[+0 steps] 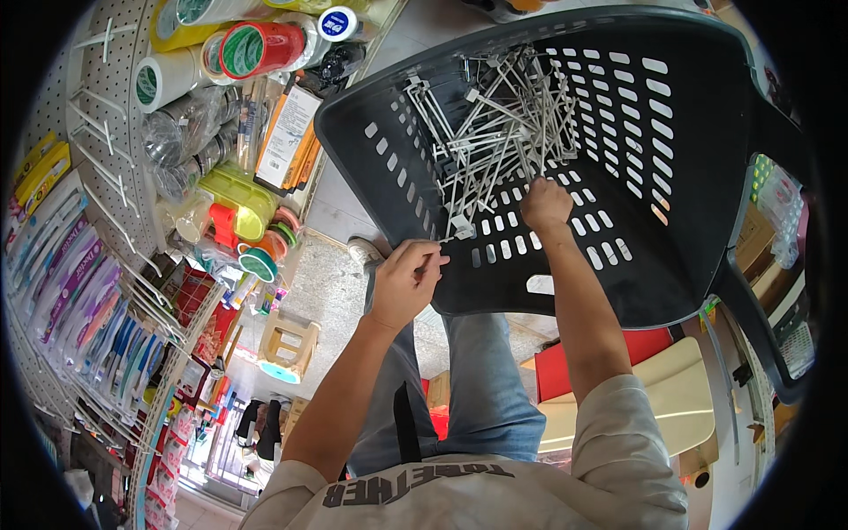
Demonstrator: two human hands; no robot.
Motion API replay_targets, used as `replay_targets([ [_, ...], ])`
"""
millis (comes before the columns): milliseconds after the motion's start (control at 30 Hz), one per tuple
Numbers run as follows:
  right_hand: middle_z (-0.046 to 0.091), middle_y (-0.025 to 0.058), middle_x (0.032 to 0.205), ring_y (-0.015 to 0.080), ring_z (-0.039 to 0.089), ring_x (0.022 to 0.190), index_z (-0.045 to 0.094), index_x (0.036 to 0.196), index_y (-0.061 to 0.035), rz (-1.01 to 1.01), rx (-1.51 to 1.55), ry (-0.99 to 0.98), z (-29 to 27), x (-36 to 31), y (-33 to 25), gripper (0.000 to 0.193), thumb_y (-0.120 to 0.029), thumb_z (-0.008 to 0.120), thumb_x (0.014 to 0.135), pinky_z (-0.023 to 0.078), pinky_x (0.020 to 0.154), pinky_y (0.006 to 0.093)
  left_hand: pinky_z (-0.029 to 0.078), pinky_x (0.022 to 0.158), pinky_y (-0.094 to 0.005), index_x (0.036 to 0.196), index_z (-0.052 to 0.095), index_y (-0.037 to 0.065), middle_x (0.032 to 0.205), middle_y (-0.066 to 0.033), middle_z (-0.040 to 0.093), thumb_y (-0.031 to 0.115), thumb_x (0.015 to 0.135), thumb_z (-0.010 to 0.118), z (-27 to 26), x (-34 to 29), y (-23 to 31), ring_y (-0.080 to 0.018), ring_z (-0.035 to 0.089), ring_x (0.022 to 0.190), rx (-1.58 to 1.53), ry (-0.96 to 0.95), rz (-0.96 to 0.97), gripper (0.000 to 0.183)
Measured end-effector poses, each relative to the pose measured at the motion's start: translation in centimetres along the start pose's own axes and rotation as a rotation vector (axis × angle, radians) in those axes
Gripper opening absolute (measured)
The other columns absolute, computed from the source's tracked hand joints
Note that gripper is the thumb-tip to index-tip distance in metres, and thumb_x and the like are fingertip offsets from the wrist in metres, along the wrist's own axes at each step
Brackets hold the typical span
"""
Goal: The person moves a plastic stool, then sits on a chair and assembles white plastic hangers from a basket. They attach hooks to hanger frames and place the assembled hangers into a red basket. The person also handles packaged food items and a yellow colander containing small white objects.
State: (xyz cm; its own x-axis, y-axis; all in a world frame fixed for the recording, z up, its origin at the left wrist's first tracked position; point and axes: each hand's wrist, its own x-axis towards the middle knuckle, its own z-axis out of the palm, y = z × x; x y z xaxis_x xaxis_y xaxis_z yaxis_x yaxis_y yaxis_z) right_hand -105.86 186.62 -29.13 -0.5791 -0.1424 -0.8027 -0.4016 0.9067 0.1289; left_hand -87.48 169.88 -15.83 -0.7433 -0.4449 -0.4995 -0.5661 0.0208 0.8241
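A large black plastic basket with slotted sides stands tilted in front of me. Inside it lies a tangled pile of pale metal display hooks, some with small flat end plates. My right hand reaches over the basket's near edge, closed in a fist at the bottom of the pile, a hook rod rising from its fingers. At the near left rim, my left hand has its fingers curled together in a pinch against the end of a hook. The fingertips of the right hand are hidden.
To the left, a shelf holds tape rolls, a green plastic box and other packaged goods. A pegboard bears bare hooks, with hanging toothbrush packs nearby. A beige stool stands on the floor. A cream plastic seat lies at right.
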Motion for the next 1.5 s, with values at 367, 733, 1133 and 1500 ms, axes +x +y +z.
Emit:
replay_targets([
  [367,0.06,0.0082,0.057,0.0182,0.058,0.049,0.067,0.065,-0.0001,-0.319,0.596,-0.313,-2.0,5.1,8.6,0.013,-0.011,0.071,0.07,0.044,0.046,0.0328,0.059,0.058,-0.0245,0.095,0.062,-0.004,0.097,-0.0112,0.066,-0.005,0.091,0.061,0.0,0.1,0.4,-0.0206,0.075,0.082,-0.004,-0.039,-0.02,0.005],
  [733,0.051,0.0018,0.054,0.0104,0.041,0.043,0.059,0.072,-0.0052,0.188,1.35,-0.306,-8.0,-8.5,8.0,0.015,-0.012,0.062,0.085,0.029,0.042,0.0268,0.058,0.058,-0.0246,0.096,0.062,-0.003,0.096,-0.0116,0.066,-0.004,0.091,0.062,0.1,-0.1,0.1,-0.0205,0.075,0.081,-0.025,-0.011,-0.038,0.006],
  [1133,0.049,-0.0016,0.06,0.0049,0.041,0.051,0.058,0.092,0.0005,-0.028,1.227,-0.228,-11.1,-19.7,9.3,0.005,-0.001,0.054,0.095,0.032,0.047,0.0241,0.057,0.083,-0.0329,0.115,0.06,-0.001,0.108,-0.0159,0.068,0.004,0.09,0.067,1.1,3.0,4.1,-0.0264,0.07,0.1,-0.043,-0.138,-0.115,0.026],
  [1500,0.063,0.0137,0.064,0.0301,0.062,0.054,0.068,0.1,-0.0023,-0.422,0.658,0.124,-10.6,-24.5,8.3,0.017,-0.003,0.069,0.083,0.047,0.051,0.0387,0.05,0.095,-0.0328,0.144,0.046,0.01,0.137,-0.0114,0.056,0.013,0.074,0.086,1.3,10.8,7.9,-0.0212,0.057,0.12,-0.23,-0.42,-0.273,0.08],
])
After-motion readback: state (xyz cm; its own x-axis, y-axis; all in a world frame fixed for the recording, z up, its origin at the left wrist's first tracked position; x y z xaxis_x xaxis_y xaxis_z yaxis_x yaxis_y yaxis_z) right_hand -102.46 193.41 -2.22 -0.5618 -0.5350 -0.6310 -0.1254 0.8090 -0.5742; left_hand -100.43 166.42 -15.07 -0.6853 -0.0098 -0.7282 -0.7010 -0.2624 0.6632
